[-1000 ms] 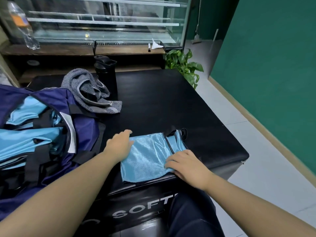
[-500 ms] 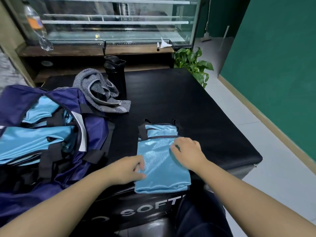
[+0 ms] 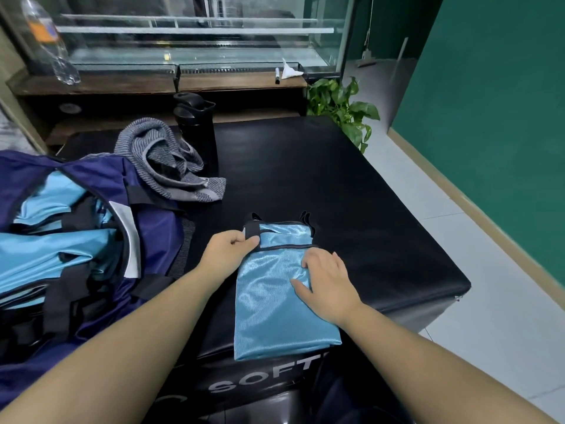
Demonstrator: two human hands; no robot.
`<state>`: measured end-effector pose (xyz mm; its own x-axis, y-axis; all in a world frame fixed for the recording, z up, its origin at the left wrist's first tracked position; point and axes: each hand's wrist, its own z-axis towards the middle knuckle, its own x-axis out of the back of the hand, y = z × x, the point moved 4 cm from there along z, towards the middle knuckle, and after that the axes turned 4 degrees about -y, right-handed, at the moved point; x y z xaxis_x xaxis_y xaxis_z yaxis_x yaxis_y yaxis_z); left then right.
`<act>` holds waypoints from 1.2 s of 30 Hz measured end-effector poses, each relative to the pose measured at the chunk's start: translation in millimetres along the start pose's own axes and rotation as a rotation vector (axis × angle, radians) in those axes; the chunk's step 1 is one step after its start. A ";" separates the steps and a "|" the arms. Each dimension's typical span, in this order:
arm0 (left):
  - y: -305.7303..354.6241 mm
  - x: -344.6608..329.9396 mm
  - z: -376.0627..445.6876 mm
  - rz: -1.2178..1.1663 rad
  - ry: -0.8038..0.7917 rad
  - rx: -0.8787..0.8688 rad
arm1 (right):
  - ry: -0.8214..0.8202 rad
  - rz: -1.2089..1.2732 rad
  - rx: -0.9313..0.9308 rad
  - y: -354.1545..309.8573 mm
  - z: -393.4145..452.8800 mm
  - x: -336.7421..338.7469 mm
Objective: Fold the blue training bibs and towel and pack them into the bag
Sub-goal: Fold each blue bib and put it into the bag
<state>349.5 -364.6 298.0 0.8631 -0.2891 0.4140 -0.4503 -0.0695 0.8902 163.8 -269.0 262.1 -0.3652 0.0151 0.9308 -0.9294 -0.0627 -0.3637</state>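
- Your left hand (image 3: 227,250) pinches the black strap at the far left corner of the folded blue bib (image 3: 275,301), thumb and curled fingers closed on the trim.
- Your right hand (image 3: 325,281) lies flat on the bib's right side, fingers relaxed and spread, pressing the cloth down; it grips nothing.
- The bib lies lengthwise on the black padded table (image 3: 351,194), its near edge at the table's front edge, black straps at the far end.
- The open navy bag (image 3: 101,185) sits just left of your left hand, with more blue bibs (image 3: 46,252) inside.
- The grey striped towel (image 3: 165,160) lies crumpled beyond the bag, unfolded, well apart from both hands.
- A black bottle (image 3: 197,123) stands just behind the towel.
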 end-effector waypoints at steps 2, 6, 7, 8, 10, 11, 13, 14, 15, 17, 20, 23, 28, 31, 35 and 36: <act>3.7 3.5 4.6 -0.218 0.041 0.009 | -0.021 -0.014 0.041 1.6 1.9 -0.9; 4.7 7.0 12.4 -0.439 -0.006 0.000 | 0.002 -0.015 0.090 4.0 4.2 -0.2; 5.9 8.0 13.2 -0.423 -0.003 -0.015 | 0.007 -0.014 0.091 4.2 4.2 -0.5; 6.5 8.1 14.0 -0.427 0.001 -0.021 | 0.011 -0.015 0.091 4.2 4.2 -0.7; 7.6 3.8 15.1 -0.487 -0.011 -0.030 | 0.019 -0.011 0.093 4.1 4.0 -0.7; 8.2 1.0 15.0 -0.523 -0.015 -0.047 | 0.021 -0.007 0.095 4.0 4.0 -0.4; 10.4 0.1 15.1 -0.563 0.017 -0.109 | 0.013 0.001 0.094 4.0 3.1 0.0; 9.5 2.5 16.8 -0.577 0.051 -0.131 | 0.009 0.003 0.096 3.9 2.6 0.3; 9.2 5.6 19.4 -0.583 0.082 -0.143 | 0.007 0.006 0.098 4.1 2.3 -0.1; 8.4 10.9 24.5 -0.572 0.116 -0.144 | 0.000 0.015 0.099 4.3 1.6 -0.8; 8.3 13.2 31.2 -0.482 0.132 -0.138 | 0.021 0.041 0.113 3.8 1.6 -0.6; 5.0 16.1 37.0 -0.451 0.132 -0.115 | 0.032 0.070 0.121 4.8 1.9 1.0; -5.0 22.3 35.9 -0.125 0.144 -0.011 | -0.011 0.123 0.084 7.3 1.5 2.2; -15.2 23.8 22.8 -0.016 0.076 0.061 | -0.015 0.141 0.059 8.2 1.4 1.9; -26.5 23.7 10.6 0.205 -0.090 -0.013 | -0.005 0.154 0.051 8.5 1.1 2.0; -25.7 23.4 8.1 0.286 -0.083 -0.045 | -0.004 0.154 0.052 8.3 0.7 2.4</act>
<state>379.5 -377.3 283.3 0.6799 -0.3683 0.6342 -0.6606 0.0678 0.7476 155.3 -270.3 261.3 -0.5025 -0.0031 0.8646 -0.8586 -0.1158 -0.4994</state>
